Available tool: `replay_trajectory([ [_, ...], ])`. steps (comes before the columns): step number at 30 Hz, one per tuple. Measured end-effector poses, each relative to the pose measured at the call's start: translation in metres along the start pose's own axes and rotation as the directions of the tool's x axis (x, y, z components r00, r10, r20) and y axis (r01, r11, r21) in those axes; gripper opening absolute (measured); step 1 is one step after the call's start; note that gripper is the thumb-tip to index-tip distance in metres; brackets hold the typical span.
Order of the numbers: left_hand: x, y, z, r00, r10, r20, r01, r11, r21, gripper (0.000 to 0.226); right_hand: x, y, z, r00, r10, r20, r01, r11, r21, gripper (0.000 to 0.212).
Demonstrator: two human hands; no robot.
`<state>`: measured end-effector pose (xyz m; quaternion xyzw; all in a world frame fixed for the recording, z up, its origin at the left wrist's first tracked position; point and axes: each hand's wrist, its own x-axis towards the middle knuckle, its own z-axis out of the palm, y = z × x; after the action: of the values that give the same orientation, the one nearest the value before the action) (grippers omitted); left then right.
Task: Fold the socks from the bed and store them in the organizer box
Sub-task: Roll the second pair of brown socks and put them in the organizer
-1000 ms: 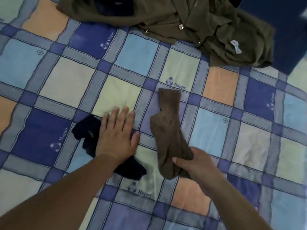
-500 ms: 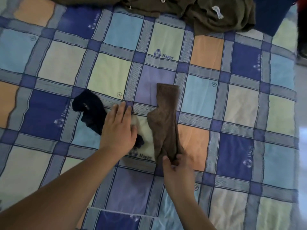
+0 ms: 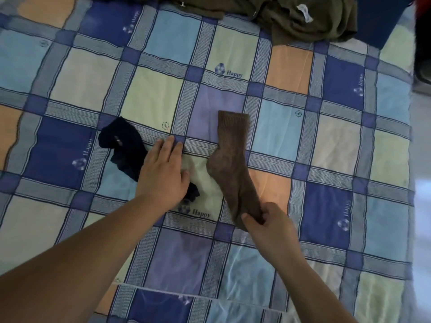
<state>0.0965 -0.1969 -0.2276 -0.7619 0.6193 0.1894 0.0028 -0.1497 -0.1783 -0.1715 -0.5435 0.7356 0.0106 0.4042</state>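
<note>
A brown sock (image 3: 233, 169) is seen at the centre, a navy sock (image 3: 126, 148) left of it, on a bedsheet (image 3: 338, 159) checked in blue, pale green, peach and lilac; olive-brown clothes (image 3: 310, 19) are heaped at the top

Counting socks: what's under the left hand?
The left hand lies flat on a navy sock, covering its middle; both ends show. Anything else beneath is hidden.

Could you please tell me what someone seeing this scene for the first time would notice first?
The bright checked bedsheet fills the view. At its centre lies a long brown ribbed sock, its toe end pinched by the right hand. Left of it, the left hand rests flat over a crumpled dark navy sock.
</note>
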Motion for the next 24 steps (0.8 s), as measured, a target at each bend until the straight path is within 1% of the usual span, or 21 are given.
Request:
replay_trajectory([
  [1, 0.000, 0.002, -0.003, 1.000, -0.008, -0.009, 0.008, 1.000, -0.019, 0.067, 0.006, 0.000, -0.007, 0.999, -0.007, -0.041, 0.006, 0.999, -0.039, 0.026],
  [2, -0.002, 0.006, -0.006, 0.999, -0.011, -0.044, 0.009, 0.998, -0.056, 0.064, 0.016, -0.002, -0.014, 0.993, -0.027, -0.112, 0.020, 0.998, -0.061, 0.035],
  [3, -0.006, 0.012, -0.010, 0.994, -0.010, -0.105, -0.003, 0.993, -0.117, 0.057, 0.029, -0.008, -0.021, 0.980, -0.060, -0.188, 0.050, 0.997, -0.055, 0.042],
  [4, -0.013, 0.020, -0.012, 0.984, -0.022, -0.176, -0.014, 0.979, -0.203, 0.047, 0.044, -0.019, -0.028, 0.971, -0.081, -0.227, 0.083, 0.997, -0.001, 0.044],
  [5, -0.022, 0.031, -0.013, 0.977, -0.071, -0.201, 0.002, 0.947, -0.322, 0.037, 0.062, -0.032, -0.034, 0.975, -0.081, -0.205, 0.110, 0.984, 0.137, 0.042],
  [6, -0.034, 0.044, -0.014, 0.978, -0.148, -0.150, 0.062, 0.881, -0.470, 0.027, 0.080, -0.046, -0.039, 0.991, -0.070, -0.114, 0.104, 0.939, 0.327, 0.038],
  [7, -0.047, 0.058, -0.013, 0.965, -0.258, -0.040, 0.181, 0.772, -0.610, 0.017, 0.097, -0.060, -0.042, 0.997, -0.072, 0.028, 0.048, 0.860, 0.508, 0.035],
  [8, -0.059, 0.072, -0.012, 0.927, -0.359, 0.113, 0.325, 0.614, -0.719, 0.005, 0.111, -0.071, -0.042, 0.980, -0.082, 0.180, -0.051, 0.774, 0.631, 0.033],
  [9, -0.068, 0.086, -0.009, 0.871, -0.426, 0.245, 0.438, 0.448, -0.779, 0.009, 0.123, -0.082, -0.040, 0.947, -0.096, 0.305, -0.147, 0.717, 0.682, 0.030],
  [10, -0.075, 0.097, -0.005, 0.835, -0.449, 0.319, 0.494, 0.356, -0.793, 0.019, 0.131, -0.090, -0.036, 0.913, -0.108, 0.392, -0.215, 0.691, 0.690, 0.027],
  [11, -0.080, 0.106, -0.001, 0.816, -0.450, 0.363, 0.524, 0.310, -0.793, 0.025, 0.137, -0.098, -0.031, 0.887, -0.108, 0.448, -0.263, 0.680, 0.684, 0.022],
  [13, -0.078, 0.120, 0.005, 0.771, -0.435, 0.465, 0.586, 0.201, -0.785, 0.026, 0.145, -0.107, -0.021, 0.858, -0.090, 0.506, -0.331, 0.655, 0.679, 0.012],
  [14, -0.072, 0.125, 0.007, 0.732, -0.421, 0.535, 0.624, 0.100, -0.775, 0.025, 0.148, -0.111, -0.017, 0.852, -0.078, 0.518, -0.354, 0.644, 0.679, 0.009],
  [16, -0.060, 0.134, 0.012, 0.636, -0.363, 0.681, 0.671, -0.175, -0.720, 0.025, 0.150, -0.114, -0.013, 0.847, -0.048, 0.529, -0.387, 0.628, 0.676, 0.005],
  [17, -0.054, 0.138, 0.014, 0.591, -0.324, 0.739, 0.684, -0.285, -0.672, 0.030, 0.151, -0.114, -0.013, 0.847, -0.040, 0.529, -0.395, 0.618, 0.680, 0.006],
  [18, -0.049, 0.142, 0.015, 0.566, -0.278, 0.776, 0.690, -0.356, -0.630, 0.032, 0.151, -0.112, -0.013, 0.851, -0.044, 0.524, -0.396, 0.602, 0.693, 0.007],
  [19, -0.046, 0.145, 0.017, 0.558, -0.235, 0.796, 0.692, -0.398, -0.603, 0.032, 0.151, -0.110, -0.013, 0.858, -0.052, 0.511, -0.392, 0.578, 0.716, 0.008],
  [21, -0.045, 0.145, 0.017, 0.563, -0.187, 0.805, 0.687, -0.437, -0.581, 0.027, 0.149, -0.105, -0.016, 0.882, -0.062, 0.467, -0.377, 0.504, 0.777, 0.010],
  [22, -0.045, 0.141, 0.015, 0.575, -0.180, 0.798, 0.675, -0.446, -0.587, 0.024, 0.148, -0.102, -0.020, 0.896, -0.064, 0.440, -0.368, 0.450, 0.814, 0.010],
  [24, -0.044, 0.128, 0.003, 0.630, -0.177, 0.756, 0.633, -0.447, -0.632, 0.019, 0.147, -0.094, -0.033, 0.923, -0.055, 0.380, -0.348, 0.296, 0.889, 0.011],
])
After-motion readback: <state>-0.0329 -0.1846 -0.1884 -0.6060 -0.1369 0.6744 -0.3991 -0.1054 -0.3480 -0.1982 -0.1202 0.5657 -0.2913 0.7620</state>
